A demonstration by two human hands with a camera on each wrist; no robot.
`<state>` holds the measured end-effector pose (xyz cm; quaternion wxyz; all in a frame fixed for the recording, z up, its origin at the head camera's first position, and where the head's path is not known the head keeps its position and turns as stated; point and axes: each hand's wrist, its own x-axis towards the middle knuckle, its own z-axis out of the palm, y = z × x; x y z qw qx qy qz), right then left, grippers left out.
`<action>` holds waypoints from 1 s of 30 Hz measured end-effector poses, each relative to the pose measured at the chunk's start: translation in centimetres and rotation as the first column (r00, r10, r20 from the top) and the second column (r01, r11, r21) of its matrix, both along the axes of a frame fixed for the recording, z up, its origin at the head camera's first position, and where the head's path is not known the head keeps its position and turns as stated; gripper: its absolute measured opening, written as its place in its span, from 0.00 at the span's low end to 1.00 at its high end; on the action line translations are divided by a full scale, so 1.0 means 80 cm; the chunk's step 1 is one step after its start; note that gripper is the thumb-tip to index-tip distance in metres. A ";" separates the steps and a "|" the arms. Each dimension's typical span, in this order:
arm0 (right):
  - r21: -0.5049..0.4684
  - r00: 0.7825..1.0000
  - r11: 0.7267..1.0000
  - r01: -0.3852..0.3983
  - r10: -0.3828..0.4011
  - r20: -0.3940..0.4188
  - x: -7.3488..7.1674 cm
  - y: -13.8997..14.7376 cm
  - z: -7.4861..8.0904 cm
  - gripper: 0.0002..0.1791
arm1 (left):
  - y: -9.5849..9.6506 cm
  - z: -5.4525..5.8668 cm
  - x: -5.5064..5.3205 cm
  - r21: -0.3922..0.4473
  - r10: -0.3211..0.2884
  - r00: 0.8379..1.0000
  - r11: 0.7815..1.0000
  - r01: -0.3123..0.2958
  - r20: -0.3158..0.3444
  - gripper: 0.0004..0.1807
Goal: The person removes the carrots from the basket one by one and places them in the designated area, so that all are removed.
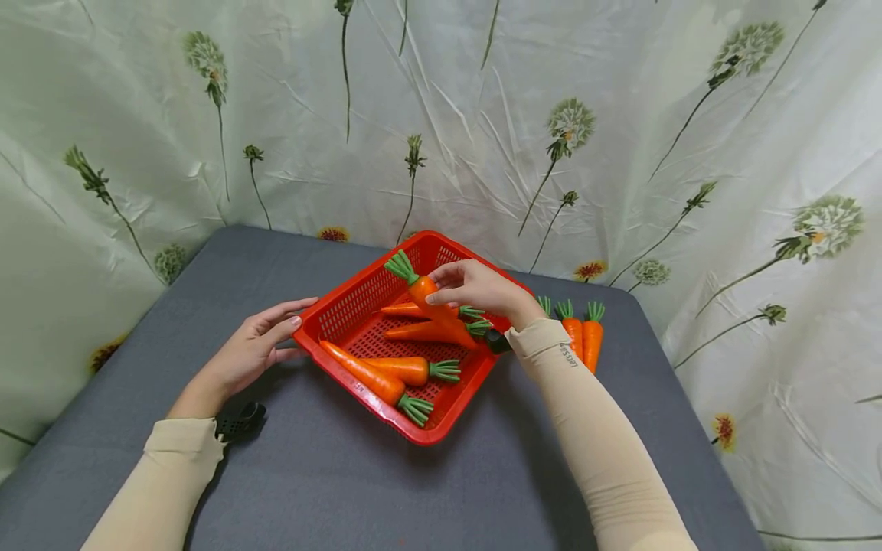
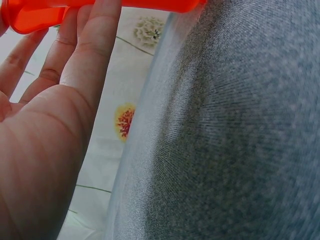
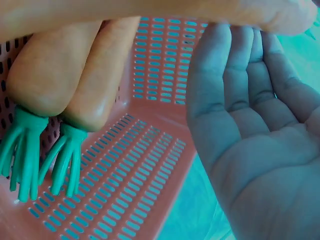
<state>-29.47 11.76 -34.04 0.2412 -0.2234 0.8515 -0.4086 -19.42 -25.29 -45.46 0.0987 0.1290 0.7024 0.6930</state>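
A red perforated plastic basket stands on the table with several orange carrots inside, their tops green. At its left corner my left hand grips the rim between thumb and fingers; the left wrist view shows those fingers up against the basket. Over the inside of the basket, my right hand holds a carrot near its thick end, green top up and tip slanting down to the right. In the right wrist view this carrot crosses the top, above two others lying in the basket.
More carrots lie on the grey table to the right of the basket, partly hidden by my right forearm. A pale curtain with a dandelion print hangs behind and along the table's sides.
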 end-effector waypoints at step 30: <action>-0.396 0.963 0.878 0.269 -0.258 0.082 0.028 0.039 -0.007 0.20 | -0.001 0.000 0.001 0.039 -0.027 1.000 0.999 0.027 -0.009 0.28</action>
